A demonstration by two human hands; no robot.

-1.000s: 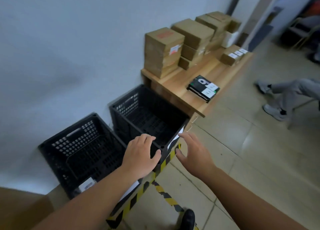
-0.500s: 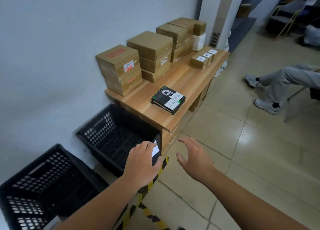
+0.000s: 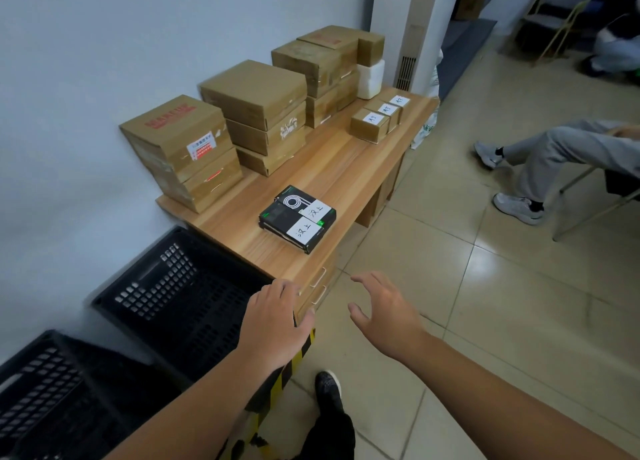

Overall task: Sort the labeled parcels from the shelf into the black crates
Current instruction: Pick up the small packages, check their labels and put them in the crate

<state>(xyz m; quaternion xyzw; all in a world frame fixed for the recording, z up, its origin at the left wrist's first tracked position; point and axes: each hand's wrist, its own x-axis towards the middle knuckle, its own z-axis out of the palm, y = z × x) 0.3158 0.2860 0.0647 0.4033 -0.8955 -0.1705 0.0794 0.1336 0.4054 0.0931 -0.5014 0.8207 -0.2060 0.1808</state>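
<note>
Both hands are swinging away toward the shelf | left hand and right hand are hanging spread, holding nothing | black parcels are lying just ahead of your fingertips, crate just left of your left hand | you should be reaching for the top parcel's edges, reading its label first

Wall was plain, pale grey-blue. Floor was large glossy beige tiles with dark grout; a soft glare patch lay on one tile (light source out of view). Wood-grain counter stood against the wall, with a white column carrying a vent grille behind its far end. Yellow-black hazard tape ran along the floor. A folding chair stood at right.
</note>
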